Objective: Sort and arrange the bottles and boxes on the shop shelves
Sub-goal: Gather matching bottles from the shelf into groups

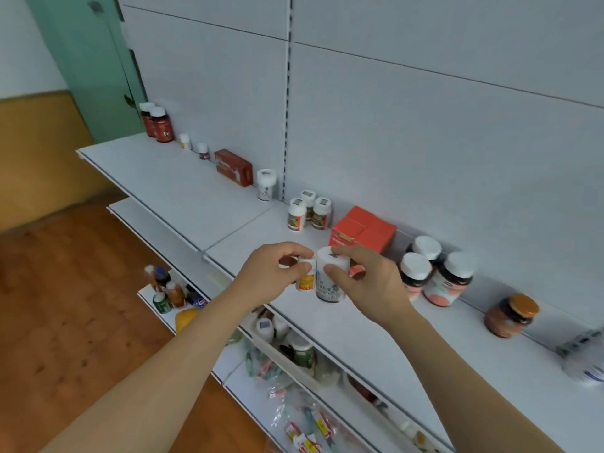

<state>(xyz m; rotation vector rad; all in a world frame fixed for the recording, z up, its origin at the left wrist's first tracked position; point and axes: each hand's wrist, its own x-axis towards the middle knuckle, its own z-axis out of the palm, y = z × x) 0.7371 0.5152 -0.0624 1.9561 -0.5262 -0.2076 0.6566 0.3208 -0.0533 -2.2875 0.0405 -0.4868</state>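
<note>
Head view, down onto the top shelf [196, 191]. Left hand [268, 276], fingers curled, pinching a small yellow-labelled bottle [306, 276] by its white cap, just above the shelf's front half. Right hand [369, 282], thumb and fingers wrapped round a larger white bottle [330, 277], touching the small one on its right side. Both bottles near the shelf surface; resting or lifted, cannot tell.

Along the back of that shelf, counted from its far left end: two dark red bottles [158, 124], two tiny bottles [192, 145], one red flat box [233, 167], one white bottle [266, 184], three white-capped bottles [309, 210], one orange box [362, 230], three dark white-capped jars [434, 276], one brown jar with an orange lid [511, 315]. Below the shelf, lower shelves [248, 387] with loose bottles and packets, too blurred to count.
</note>
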